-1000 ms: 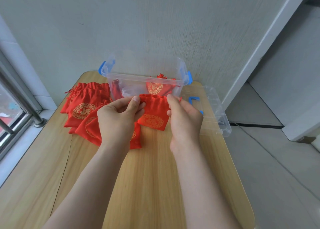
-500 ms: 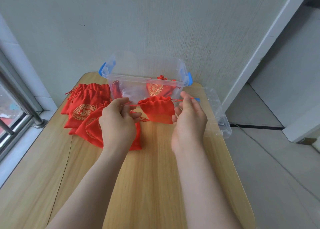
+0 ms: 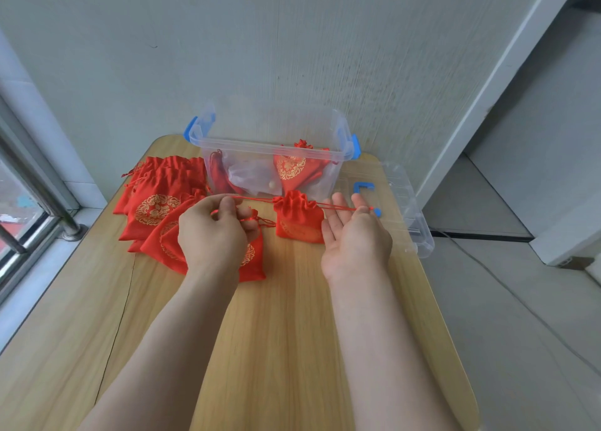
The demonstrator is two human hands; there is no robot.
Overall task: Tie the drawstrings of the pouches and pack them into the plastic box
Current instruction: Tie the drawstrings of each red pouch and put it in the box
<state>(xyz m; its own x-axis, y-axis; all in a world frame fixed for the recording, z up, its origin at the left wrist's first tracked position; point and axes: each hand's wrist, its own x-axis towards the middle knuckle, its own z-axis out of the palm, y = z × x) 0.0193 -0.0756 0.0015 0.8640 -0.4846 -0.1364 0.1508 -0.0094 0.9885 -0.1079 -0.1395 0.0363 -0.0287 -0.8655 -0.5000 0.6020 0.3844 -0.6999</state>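
Between both hands, cinched pouch [image 3: 300,217] upright, drawstrings [image 3: 338,206] sideways

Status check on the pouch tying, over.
Left hand pinching one drawstring, right hand open with the other across its fingers. Pouch cinched, unknotted, outside the plastic box. Nothing blocking.

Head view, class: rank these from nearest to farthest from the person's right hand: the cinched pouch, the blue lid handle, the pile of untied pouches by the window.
From the right hand:
1. Cinched pouch, just to its left, its drawstring running across the fingers.
2. Blue lid handle, just beyond the fingertips, on the clear lid.
3. Pile of untied pouches, far left, beyond the left hand.
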